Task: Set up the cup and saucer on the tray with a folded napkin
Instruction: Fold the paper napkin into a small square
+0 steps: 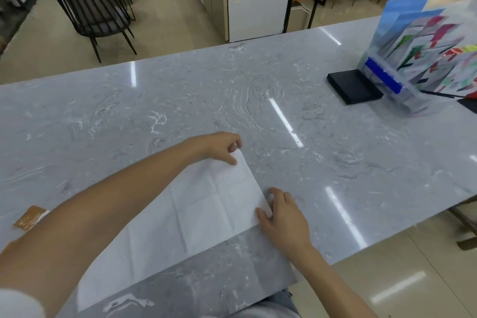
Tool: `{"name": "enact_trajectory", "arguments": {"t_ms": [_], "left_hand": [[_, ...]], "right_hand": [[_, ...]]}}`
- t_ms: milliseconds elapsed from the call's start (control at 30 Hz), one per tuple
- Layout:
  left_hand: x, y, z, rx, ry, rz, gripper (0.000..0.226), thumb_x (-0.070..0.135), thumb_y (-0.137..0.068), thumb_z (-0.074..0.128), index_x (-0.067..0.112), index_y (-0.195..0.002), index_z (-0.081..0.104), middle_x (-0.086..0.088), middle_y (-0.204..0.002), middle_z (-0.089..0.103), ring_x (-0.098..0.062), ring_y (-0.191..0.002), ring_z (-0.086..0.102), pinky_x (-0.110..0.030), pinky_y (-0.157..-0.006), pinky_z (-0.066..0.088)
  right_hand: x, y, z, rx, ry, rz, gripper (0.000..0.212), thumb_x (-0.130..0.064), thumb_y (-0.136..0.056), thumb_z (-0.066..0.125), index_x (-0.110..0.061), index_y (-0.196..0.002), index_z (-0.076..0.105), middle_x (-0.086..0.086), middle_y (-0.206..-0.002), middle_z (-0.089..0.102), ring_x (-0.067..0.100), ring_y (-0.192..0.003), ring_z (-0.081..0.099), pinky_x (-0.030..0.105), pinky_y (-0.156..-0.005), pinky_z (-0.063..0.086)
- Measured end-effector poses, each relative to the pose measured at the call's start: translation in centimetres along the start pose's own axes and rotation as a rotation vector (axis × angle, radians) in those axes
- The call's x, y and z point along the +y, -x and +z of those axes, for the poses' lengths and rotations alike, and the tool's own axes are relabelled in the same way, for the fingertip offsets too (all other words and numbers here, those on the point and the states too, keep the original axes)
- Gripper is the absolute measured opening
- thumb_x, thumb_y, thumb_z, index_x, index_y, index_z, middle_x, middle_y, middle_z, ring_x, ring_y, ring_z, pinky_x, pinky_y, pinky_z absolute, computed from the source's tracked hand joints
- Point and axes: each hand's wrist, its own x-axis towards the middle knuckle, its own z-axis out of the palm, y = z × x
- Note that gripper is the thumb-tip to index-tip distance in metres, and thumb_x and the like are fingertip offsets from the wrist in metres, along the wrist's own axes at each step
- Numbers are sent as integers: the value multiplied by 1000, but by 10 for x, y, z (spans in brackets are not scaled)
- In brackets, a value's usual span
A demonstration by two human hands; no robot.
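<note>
Napkin (196,212): lies opened flat on the grey marble worktop (232,100), crease lines showing across it, near the front edge; part of it is under the left forearm.
Left hand (219,147): at the far right corner of the napkin, finger and thumb closed on that corner.
Right hand (281,214): at the near right corner, thumb and fingers pinching the paper's edge.
Stage: looks like the folding of the napkin is only being started; both right-side corners are held, as if to bring that edge over.
Done: napkin spread out, nothing more that I can see.
Left: the fold itself, then the whole setting-up.
Cup, saucer, tray: none in sight here; I cannot tell where they are.
Elsewhere: a black box (355,86) and a leaflet stand (423,59) stand well apart at the far right.
</note>
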Motion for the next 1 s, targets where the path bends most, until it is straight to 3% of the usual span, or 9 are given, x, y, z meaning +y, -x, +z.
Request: {"name": "enact_trajectory", "arguments": {"t_ms": [67,200,367,467,533,633,733,867,1000], "left_hand": [[5,-13,-6,-65,-11,-7,48,22,-77,83,14,-118,60,8,-85,55,-18,-84,55,-31,-75,44],[10,-27,-15,-183,-74,-11,24,17,-78,81,20,-94,63,9,-80,54,-19,-83,56,-32,-74,46],[18,-16,-37,-185,0,100,16,13,-80,80,18,-85,66,8,-72,61,-8,-64,55,-20,-61,44],[21,6,-62,-93,91,151,13,14,-81,80,16,-87,68,8,-65,59,-5,-56,52,-25,-61,43],[18,25,-80,-14,130,170,12,15,-82,80,15,-90,72,3,-62,50,-10,-56,45,-27,-61,39],[8,56,-105,101,144,158,12,20,-82,82,22,-93,77,-4,-65,44,-14,-60,43,-29,-65,38],[-8,90,-130,238,151,109,10,24,-81,83,24,-90,78,-1,-64,51,-13,-61,48,-30,-65,41],[-31,135,-162,410,171,19,11,20,-79,85,26,-82,76,-9,-68,70,-15,-61,61,-35,-61,50],[-41,172,-199,606,157,-39,10,20,-76,86,22,-81,78,-15,-71,72,-21,-61,65,-40,-57,54]], "right_hand": [[1,-1,-2,-18,-23,29,52,-46,-95,61,-25,-140,46,-2,-123,55,19,-101,61,28,-69,45],[1,-4,-2,-18,-44,54,50,-45,-93,63,-26,-137,48,-3,-121,55,18,-102,60,28,-70,46],[5,-6,-4,-3,-109,24,53,-41,-90,69,-24,-138,52,-2,-126,51,18,-112,55,27,-83,49],[8,-25,-18,-104,-194,20,37,-34,-91,70,-23,-126,64,-1,-111,64,17,-96,62,30,-82,50],[11,-43,-32,-202,-372,64,9,-30,-93,71,-24,-98,75,-5,-86,71,17,-76,64,30,-69,50],[5,-69,-54,-221,-532,50,30,-32,-92,73,-19,-66,68,-11,-59,50,11,-56,45,21,-51,35],[-20,-96,-84,-130,-607,-31,29,-39,-90,76,-14,-75,74,-11,-61,59,5,-52,54,13,-48,38],[-69,-133,-130,-96,-713,-171,10,-27,-88,79,-18,-86,80,-4,-76,76,11,-62,72,15,-50,49],[-130,-168,-171,-81,-760,-298,6,-7,-90,76,-3,-93,78,12,-81,78,15,-74,77,18,-71,61]]}}
